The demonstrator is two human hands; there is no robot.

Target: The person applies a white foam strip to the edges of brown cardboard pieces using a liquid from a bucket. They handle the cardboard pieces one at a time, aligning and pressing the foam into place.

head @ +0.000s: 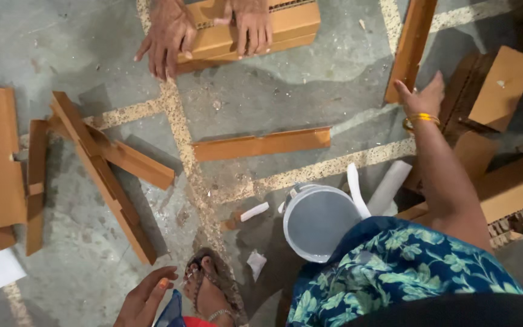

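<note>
**While your right hand reaches forward, the cardboard strip lies just ahead of its fingertips**

As the head view looks down on the floor [310,103], your right hand [424,98] is stretched out to the upper right, a gold bangle [421,119] on its wrist.
- Grip: fingers spread, nothing held.
- The long cardboard strip [411,48] lies just ahead and to the left of the hand. Its long axis runs away from you, tilted slightly right at the far end, and its near end meets your thumb. Contact or a small gap: cannot tell.
- Your left hand [146,297] is low by your sandalled foot [210,287], well apart from that strip. Its fingers are loosely curled apart and empty. The right hand is the nearer one by far.

Containers:
- A pale grey bucket [295,227] stands by your knee. Its inside looks bare, with a white flat piece [357,191] leaning at its rim.
- A co-worker's two hands [171,36] press flat on a cardboard box [292,24] at the far edge. What is in it cannot be seen.

Also noted:
- A second strip [261,144] lies crosswise mid-floor.
- Crossed strips [110,169] are piled to the left.
- Folded cardboard pieces [497,85] sit just right of your reaching hand.
</note>
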